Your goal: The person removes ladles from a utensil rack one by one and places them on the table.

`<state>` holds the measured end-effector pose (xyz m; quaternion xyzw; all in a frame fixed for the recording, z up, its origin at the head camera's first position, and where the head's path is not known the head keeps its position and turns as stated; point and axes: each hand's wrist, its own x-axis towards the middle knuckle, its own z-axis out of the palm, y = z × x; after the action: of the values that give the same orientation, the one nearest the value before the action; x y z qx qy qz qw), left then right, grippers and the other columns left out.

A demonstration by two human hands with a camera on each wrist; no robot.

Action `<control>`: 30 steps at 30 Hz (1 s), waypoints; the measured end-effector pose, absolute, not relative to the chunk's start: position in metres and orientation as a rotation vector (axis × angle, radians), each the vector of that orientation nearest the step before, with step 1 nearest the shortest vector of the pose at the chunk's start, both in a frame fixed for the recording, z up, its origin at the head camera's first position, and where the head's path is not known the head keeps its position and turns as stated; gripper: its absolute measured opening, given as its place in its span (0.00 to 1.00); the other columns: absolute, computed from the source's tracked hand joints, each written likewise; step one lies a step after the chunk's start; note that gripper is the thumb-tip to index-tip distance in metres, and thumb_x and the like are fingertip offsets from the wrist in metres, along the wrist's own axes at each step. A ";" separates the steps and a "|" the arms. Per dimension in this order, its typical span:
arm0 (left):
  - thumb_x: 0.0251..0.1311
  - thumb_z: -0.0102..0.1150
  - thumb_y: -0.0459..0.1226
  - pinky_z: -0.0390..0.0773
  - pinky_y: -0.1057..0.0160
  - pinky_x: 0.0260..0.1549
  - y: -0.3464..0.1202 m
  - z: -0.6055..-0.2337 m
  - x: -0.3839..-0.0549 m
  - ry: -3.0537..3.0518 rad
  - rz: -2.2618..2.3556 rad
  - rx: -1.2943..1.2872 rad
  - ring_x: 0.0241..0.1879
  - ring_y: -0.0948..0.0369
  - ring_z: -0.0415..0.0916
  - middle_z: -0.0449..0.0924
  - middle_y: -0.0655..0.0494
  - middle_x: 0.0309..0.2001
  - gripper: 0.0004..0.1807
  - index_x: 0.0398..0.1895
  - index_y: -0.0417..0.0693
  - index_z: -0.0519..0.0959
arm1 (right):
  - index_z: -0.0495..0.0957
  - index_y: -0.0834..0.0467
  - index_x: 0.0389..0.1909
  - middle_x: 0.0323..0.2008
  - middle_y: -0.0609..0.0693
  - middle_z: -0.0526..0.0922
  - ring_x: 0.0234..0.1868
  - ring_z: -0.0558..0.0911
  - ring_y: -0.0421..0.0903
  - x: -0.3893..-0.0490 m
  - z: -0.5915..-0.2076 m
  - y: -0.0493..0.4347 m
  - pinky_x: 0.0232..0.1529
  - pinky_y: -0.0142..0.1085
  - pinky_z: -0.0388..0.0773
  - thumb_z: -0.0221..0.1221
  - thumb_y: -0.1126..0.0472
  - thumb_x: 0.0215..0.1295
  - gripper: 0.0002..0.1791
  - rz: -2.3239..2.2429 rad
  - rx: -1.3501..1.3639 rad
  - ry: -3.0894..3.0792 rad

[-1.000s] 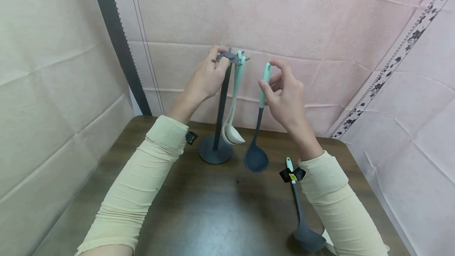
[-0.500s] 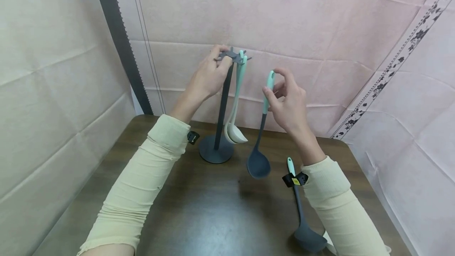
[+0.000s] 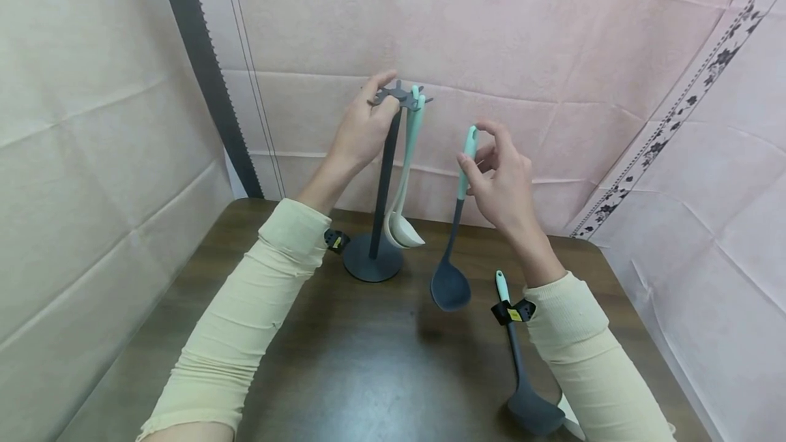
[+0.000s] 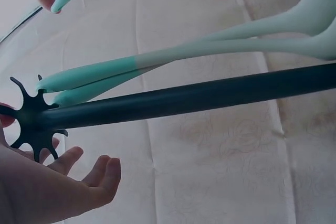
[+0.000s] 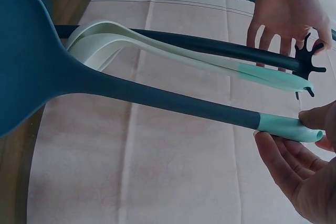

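Observation:
A dark utensil stand (image 3: 385, 183) rises from a round base, with a crown of hooks on top. My left hand (image 3: 359, 128) is at the crown, thumb and a finger pinching its edge; the other fingers are loose in the left wrist view. Two pale green ladles (image 4: 173, 53) with mint handles hang from neighbouring hooks. Right of the stand, my right hand (image 3: 503, 183) pinches the mint handle of a dark ladle (image 5: 184, 103) between thumb and fingers. That ladle hangs bowl down above the table, apart from the stand.
A dark turner (image 3: 533, 408) with a mint handle lies on the wooden table (image 3: 344, 360) at the right, partly behind the right wrist's camera. A pale object (image 3: 571, 418) shows beside it, mostly hidden by the sleeve. Cloth walls (image 3: 491, 33) stand behind and at both sides.
My right hand has moved slightly right and down with the dark ladle, away from the stand. The left hand stays at the crown, its index finger lifted a little.

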<state>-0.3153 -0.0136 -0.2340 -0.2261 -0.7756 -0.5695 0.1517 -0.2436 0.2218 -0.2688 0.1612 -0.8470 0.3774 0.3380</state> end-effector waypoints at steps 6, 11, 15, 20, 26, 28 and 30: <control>0.76 0.41 0.46 0.68 0.55 0.60 -0.013 -0.236 -0.317 -2.210 -1.622 -0.649 0.63 0.59 0.68 0.65 0.62 0.79 0.30 0.81 0.60 0.66 | 0.72 0.54 0.70 0.34 0.55 0.85 0.29 0.87 0.49 -0.243 -0.272 0.224 0.22 0.27 0.81 0.64 0.61 0.75 0.25 0.993 0.413 -2.218; 0.76 0.40 0.46 0.67 0.57 0.63 -0.012 -0.236 -0.318 -2.203 -1.608 -0.656 0.67 0.61 0.66 0.64 0.63 0.80 0.30 0.81 0.60 0.66 | 0.72 0.53 0.70 0.34 0.56 0.85 0.29 0.87 0.50 -0.244 -0.276 0.226 0.22 0.27 0.81 0.64 0.61 0.75 0.25 1.006 0.411 -2.222; 0.76 0.40 0.46 0.65 0.56 0.71 -0.012 -0.236 -0.317 -2.208 -1.605 -0.652 0.74 0.65 0.62 0.64 0.63 0.80 0.30 0.80 0.60 0.66 | 0.72 0.55 0.69 0.33 0.55 0.85 0.29 0.87 0.50 -0.244 -0.278 0.229 0.23 0.27 0.81 0.65 0.61 0.75 0.25 0.996 0.398 -2.228; 0.76 0.41 0.46 0.64 0.54 0.72 -0.011 -0.237 -0.317 -2.187 -1.625 -0.653 0.77 0.65 0.60 0.65 0.62 0.79 0.30 0.80 0.61 0.67 | 0.73 0.57 0.69 0.33 0.56 0.85 0.28 0.86 0.49 -0.245 -0.283 0.233 0.23 0.26 0.80 0.65 0.60 0.74 0.25 0.984 0.383 -2.237; 0.76 0.41 0.45 0.66 0.55 0.70 -0.011 -0.237 -0.318 -2.178 -1.620 -0.654 0.75 0.65 0.62 0.66 0.61 0.78 0.29 0.79 0.61 0.67 | 0.73 0.58 0.69 0.33 0.57 0.85 0.29 0.86 0.50 -0.247 -0.290 0.239 0.21 0.28 0.80 0.65 0.60 0.75 0.25 0.990 0.357 -2.273; 0.76 0.41 0.45 0.66 0.55 0.71 -0.011 -0.238 -0.318 -2.178 -1.616 -0.654 0.76 0.65 0.61 0.66 0.61 0.78 0.29 0.79 0.61 0.67 | 0.73 0.58 0.69 0.33 0.57 0.85 0.29 0.86 0.51 -0.249 -0.294 0.242 0.21 0.29 0.81 0.64 0.59 0.75 0.25 1.000 0.341 -2.289; 0.76 0.41 0.44 0.65 0.55 0.71 -0.010 -0.238 -0.319 -2.176 -1.618 -0.653 0.76 0.65 0.61 0.67 0.61 0.78 0.29 0.79 0.61 0.68 | 0.74 0.57 0.69 0.33 0.57 0.85 0.29 0.86 0.51 -0.250 -0.298 0.244 0.21 0.30 0.81 0.64 0.59 0.75 0.25 1.005 0.324 -2.307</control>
<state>-0.3189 -0.0104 -0.2380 -0.2304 -0.7682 -0.5711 0.1752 -0.2497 0.2443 -0.2981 0.1221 -0.8680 0.3782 0.2977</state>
